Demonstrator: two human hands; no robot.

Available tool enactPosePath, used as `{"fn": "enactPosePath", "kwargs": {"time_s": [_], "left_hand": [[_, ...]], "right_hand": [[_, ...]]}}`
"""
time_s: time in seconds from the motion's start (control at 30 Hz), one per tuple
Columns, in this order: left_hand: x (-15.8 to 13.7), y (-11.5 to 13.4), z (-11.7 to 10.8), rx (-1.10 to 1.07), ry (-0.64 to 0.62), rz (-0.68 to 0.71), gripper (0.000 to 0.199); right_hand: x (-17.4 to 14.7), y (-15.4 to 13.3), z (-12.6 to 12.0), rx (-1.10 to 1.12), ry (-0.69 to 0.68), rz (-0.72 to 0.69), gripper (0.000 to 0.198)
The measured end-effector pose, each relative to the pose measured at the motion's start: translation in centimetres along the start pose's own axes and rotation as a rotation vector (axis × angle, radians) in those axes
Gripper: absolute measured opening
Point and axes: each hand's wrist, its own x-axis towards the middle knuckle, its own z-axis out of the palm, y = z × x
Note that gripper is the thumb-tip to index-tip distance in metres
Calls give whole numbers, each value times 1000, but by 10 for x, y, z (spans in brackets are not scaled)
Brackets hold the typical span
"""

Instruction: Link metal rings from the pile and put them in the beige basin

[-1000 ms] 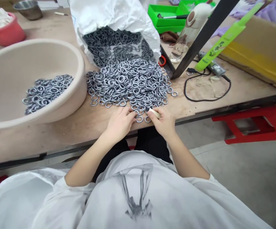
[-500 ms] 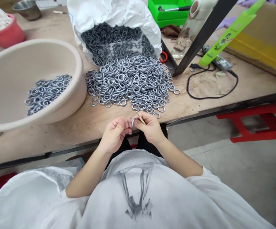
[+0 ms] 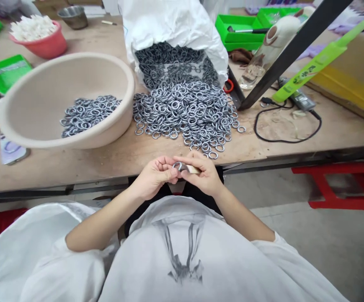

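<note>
While the person sits close against the worktop, both hands meet in front of the body, just off its near edge. From where I stand, I can see the left hand gripping a single grey ring between thumb and fingers. The right hand is closed round a small pale-handled tool, its fingertips right up by that same ring; whether the tool touches it, I can't make out.

Just beyond the hands lies a loose heap of similar rings, spilling from the mouth of a white bag that lies on its side. A few stray ones sit around the heap's edge. To the person's left is a wide beige basin, with a smaller batch of rings gathered at the bottom. Behind it I see a red bowl piled with white pieces. Over on the right, a black cable loops across the wood near a slanting dark metal bar.
</note>
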Motion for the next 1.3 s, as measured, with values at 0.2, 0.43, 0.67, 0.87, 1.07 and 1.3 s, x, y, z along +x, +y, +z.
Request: {"fn": "enactPosePath", "kwargs": {"time_s": [0.2,0.43,0.67,0.87,1.07,1.3], "left_hand": [[-32,4,2,-70,-3,-140,37],[-50,-22,15,36,-79,-57,43],[-44,-27,30,-65,64,139,45],[-46,-28,24,-86,54,143,45],[-44,-26,20,-102,-2,135,42],[-35,-23,8,-75,-26,45,41]], "right_hand": [[-9,-10,13,47,-26,-7,32],[-17,-19,18,67,-150,10,39],[-20,-30,8,-118,-24,103,51],[-21,-40,10,-429,-132,-88,42],[-18,-39,13,-403,-162,-108,39],[-8,-21,10,-414,-92,-27,39]]}}
